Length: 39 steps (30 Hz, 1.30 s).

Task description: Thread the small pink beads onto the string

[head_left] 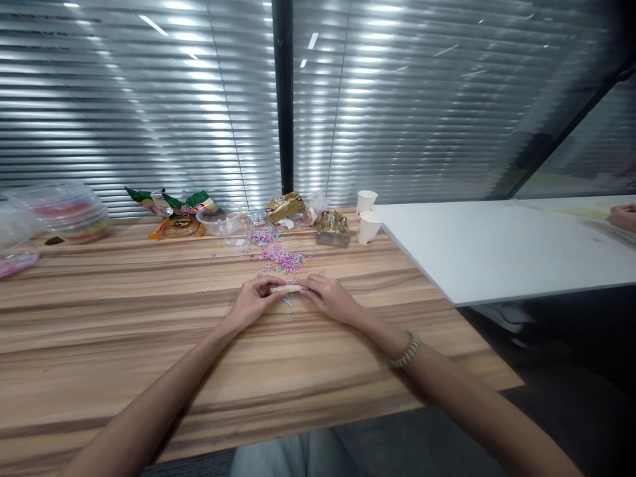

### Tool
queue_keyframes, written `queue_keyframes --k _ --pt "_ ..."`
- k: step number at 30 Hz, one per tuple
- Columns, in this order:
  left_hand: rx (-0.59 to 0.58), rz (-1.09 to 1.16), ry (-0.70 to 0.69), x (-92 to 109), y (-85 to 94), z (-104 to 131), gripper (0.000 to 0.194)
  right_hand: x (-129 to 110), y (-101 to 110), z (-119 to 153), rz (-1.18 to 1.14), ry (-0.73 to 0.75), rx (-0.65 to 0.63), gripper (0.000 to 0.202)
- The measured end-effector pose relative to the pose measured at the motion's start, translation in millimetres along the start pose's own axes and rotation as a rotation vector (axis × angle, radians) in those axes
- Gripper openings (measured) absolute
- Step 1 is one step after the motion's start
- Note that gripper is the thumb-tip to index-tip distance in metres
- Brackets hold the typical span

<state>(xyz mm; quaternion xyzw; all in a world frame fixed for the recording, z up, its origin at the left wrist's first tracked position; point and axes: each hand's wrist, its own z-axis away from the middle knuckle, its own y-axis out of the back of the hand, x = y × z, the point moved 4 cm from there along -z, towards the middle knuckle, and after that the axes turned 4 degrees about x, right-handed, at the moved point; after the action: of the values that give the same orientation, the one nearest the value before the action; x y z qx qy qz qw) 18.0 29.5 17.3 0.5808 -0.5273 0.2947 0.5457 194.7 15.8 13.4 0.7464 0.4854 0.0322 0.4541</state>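
Observation:
Near the middle of the wooden table, a small pale bar-like strip (285, 289) lies between my hands. My left hand (252, 302) pinches its left end, fingers curled. The right end is gripped by the fingertips of my right hand (328, 298), with a beaded bracelet (406, 350) on that forearm. Just beyond the strip is a loose pile of small pink, purple and pale blue pieces (284, 257). Several bluish pieces (287, 302) lie just below the strip, between my hands.
Along the back stand two paper cups (368, 227), gold wrappers (332, 228), a clear plastic bowl (220, 222) and green snack bags (191, 202). Stacked plastic containers (69, 215) are at the left. A white table (497, 248) adjoins on the right, with another person's hand (623, 216).

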Motion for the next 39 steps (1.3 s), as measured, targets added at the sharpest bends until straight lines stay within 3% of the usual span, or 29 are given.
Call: queue_keyframes --k 6,9,18,24,28,34,39 --pt "-0.021 0.047 0.001 2 -0.8 0 0.028 5 4 -3 -0.157 -0.201 0.075 0.025" --pt "-0.046 0.016 0.011 4 -0.8 0 0.026 6 5 -5 -0.282 -0.315 0.053 0.023" --pt "-0.127 -0.054 0.004 1 0.8 -1 0.021 14 -5 -1 -0.557 -0.387 -0.059 0.028" --pt "-0.026 0.002 0.016 0 1.5 -1 0.031 16 -4 -2 -0.671 -0.494 0.018 0.039" --pt "0.019 0.022 0.019 -4 3.0 -1 0.030 14 -1 -4 -0.601 -0.469 0.064 0.027" --pt "-0.005 -0.029 0.071 0 2.3 0 0.032 14 3 -3 -0.350 -0.349 0.122 0.017" --pt "-0.011 -0.025 0.084 3 1.5 1 0.032 7 7 -4 -0.200 -0.216 0.096 0.014"
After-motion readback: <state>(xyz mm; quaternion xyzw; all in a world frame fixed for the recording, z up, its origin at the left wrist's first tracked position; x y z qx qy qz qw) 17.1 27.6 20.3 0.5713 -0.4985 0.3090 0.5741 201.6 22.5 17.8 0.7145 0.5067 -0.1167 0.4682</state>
